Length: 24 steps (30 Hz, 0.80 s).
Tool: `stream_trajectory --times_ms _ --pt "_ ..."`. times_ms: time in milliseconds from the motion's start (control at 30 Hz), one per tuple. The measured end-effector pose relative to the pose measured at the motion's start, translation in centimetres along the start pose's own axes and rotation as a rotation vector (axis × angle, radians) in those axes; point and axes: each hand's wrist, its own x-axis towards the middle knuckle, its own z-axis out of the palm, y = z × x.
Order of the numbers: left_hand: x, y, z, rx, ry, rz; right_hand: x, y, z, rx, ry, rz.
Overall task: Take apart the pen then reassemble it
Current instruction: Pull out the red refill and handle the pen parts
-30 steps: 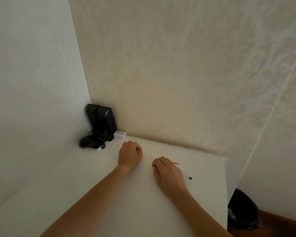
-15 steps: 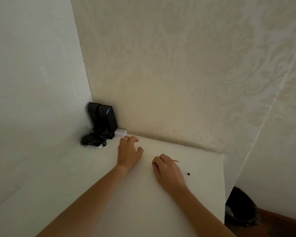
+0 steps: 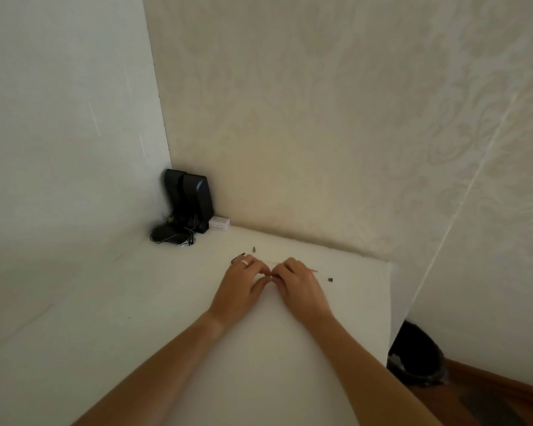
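Note:
The pen lies in pieces on the white table (image 3: 166, 348). My right hand (image 3: 300, 282) is shut on a thin red refill (image 3: 314, 269), whose tip sticks out to the right of my fingers. My left hand (image 3: 239, 282), with a ring on one finger, meets it fingertip to fingertip and pinches the refill's left end; what sits exactly at the pinch is too small to tell. A black clip piece (image 3: 237, 258) lies just behind my left hand. A small grey cone tip (image 3: 254, 249) stands farther back. A tiny black part (image 3: 330, 280) rests right of my right hand.
Two black speakers (image 3: 190, 201) with a tangle of cable and a black mouse (image 3: 163, 233) fill the back left corner, beside a small white box (image 3: 219, 223). Walls close the back and left. The table's right edge drops to a black bin (image 3: 416, 355) on the floor.
My left hand has come forward and right from the back of the table until its fingertips meet my right hand. The clip piece and cone tip now lie uncovered behind it.

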Motion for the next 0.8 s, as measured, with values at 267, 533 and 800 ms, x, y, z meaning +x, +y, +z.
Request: stream_trajectory --times_ms 267,533,800 --pt "0.0 -1.0 -0.2 -0.008 0.186 -0.249 -0.1 0.1 0.0 -0.089 0.057 0.055" --pt "-0.1 0.5 0.1 0.079 0.04 0.017 -0.1 -0.1 0.0 -0.096 0.046 0.028" --pt "3.0 -1.1 -1.7 0.383 0.265 -0.119 -0.3 0.2 0.2 -0.275 0.11 0.29"
